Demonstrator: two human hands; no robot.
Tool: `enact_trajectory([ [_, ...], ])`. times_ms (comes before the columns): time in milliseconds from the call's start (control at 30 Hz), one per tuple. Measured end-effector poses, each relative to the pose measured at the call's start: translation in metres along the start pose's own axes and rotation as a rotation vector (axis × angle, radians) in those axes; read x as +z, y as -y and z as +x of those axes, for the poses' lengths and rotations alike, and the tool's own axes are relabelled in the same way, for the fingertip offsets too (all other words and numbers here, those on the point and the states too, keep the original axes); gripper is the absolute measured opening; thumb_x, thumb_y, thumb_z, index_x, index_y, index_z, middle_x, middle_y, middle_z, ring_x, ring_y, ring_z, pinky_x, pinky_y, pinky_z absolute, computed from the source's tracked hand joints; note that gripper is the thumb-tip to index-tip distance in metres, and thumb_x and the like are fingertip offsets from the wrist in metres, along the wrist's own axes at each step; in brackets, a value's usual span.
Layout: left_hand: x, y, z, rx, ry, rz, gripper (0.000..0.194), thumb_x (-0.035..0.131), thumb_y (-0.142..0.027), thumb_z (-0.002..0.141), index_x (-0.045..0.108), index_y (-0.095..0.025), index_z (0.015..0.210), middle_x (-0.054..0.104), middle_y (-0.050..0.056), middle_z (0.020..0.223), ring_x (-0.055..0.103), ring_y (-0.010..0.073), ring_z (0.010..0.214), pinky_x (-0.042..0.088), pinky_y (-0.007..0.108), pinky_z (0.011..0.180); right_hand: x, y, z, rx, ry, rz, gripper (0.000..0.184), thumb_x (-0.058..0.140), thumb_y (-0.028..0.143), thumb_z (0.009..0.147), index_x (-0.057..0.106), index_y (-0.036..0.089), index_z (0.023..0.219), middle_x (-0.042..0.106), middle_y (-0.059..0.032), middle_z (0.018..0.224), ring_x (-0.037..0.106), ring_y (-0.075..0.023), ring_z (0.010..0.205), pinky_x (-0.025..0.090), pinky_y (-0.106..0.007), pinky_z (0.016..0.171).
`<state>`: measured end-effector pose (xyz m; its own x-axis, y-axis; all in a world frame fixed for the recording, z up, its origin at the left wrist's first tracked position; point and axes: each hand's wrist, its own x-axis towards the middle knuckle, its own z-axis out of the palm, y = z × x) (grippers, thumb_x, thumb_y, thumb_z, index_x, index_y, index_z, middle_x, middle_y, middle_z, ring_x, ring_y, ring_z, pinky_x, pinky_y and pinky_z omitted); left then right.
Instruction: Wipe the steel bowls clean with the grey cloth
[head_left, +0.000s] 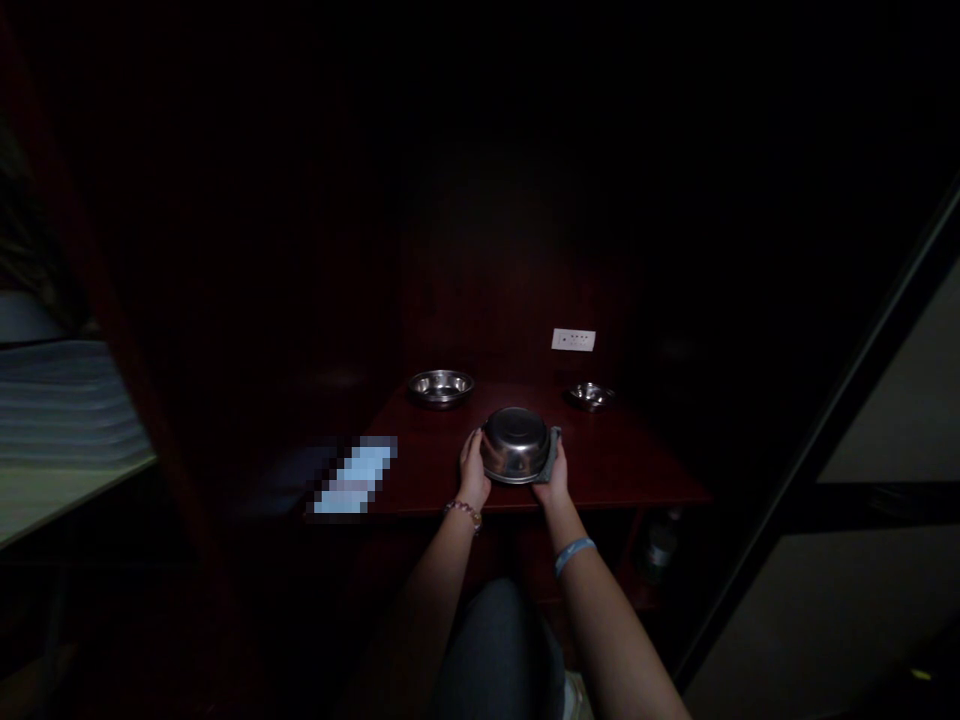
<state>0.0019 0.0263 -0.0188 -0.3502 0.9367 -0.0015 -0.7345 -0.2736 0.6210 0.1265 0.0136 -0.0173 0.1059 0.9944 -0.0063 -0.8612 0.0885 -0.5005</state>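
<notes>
An upside-down metal bowl [516, 441], its flat base facing up, is held between my two hands near the front of the dark red shelf [615, 470]. My left hand [473, 472] grips its left side, fingers along the wall. On the other side, my right hand [556, 470] is closed on the bowl with a grey-green cloth [550, 458] between palm and metal. Whether the bowl's rim touches the shelf I cannot tell. Farther back stand a shiny metal bowl [441, 388] at the left and a smaller metal bowl [591, 396] at the right, both upright.
A pixelated bright screen [355, 478] lies at the shelf's left edge. A white socket panel [574, 340] is on the back wall. Under the shelf, at the right, stands a bottle [660, 548]. Stacked pale trays [67, 400] are at far left. The surroundings are very dark.
</notes>
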Motion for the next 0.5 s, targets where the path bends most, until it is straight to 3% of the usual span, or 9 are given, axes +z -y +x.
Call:
enact_trajectory([
  [267, -0.0037, 0.0033, 0.0051, 0.009, -0.010, -0.008, 0.013, 0.067, -0.027, 0.086, 0.070, -0.020, 0.096, 0.076, 0.005, 0.104, 0.067, 0.0202, 0.113, 0.042, 0.041, 0.112, -0.0018, -0.0013, 0.0029, -0.052, 0.027, -0.028, 0.039, 0.043, 0.047, 0.098, 0.074, 0.025, 0.096, 0.081, 0.0012, 0.095, 0.074, -0.0184, 0.101, 0.046, -0.042, 0.113],
  [500, -0.0016, 0.0025, 0.0020, -0.003, 0.068, -0.014, 0.015, 0.065, -0.026, 0.087, 0.070, -0.018, 0.099, 0.075, 0.007, 0.110, 0.064, 0.0205, 0.119, 0.039, 0.040, 0.115, -0.0025, -0.0010, 0.0031, -0.089, -0.006, -0.007, 0.043, 0.038, 0.052, 0.100, 0.073, 0.027, 0.100, 0.081, 0.0018, 0.098, 0.073, -0.0176, 0.107, 0.047, -0.043, 0.112],
])
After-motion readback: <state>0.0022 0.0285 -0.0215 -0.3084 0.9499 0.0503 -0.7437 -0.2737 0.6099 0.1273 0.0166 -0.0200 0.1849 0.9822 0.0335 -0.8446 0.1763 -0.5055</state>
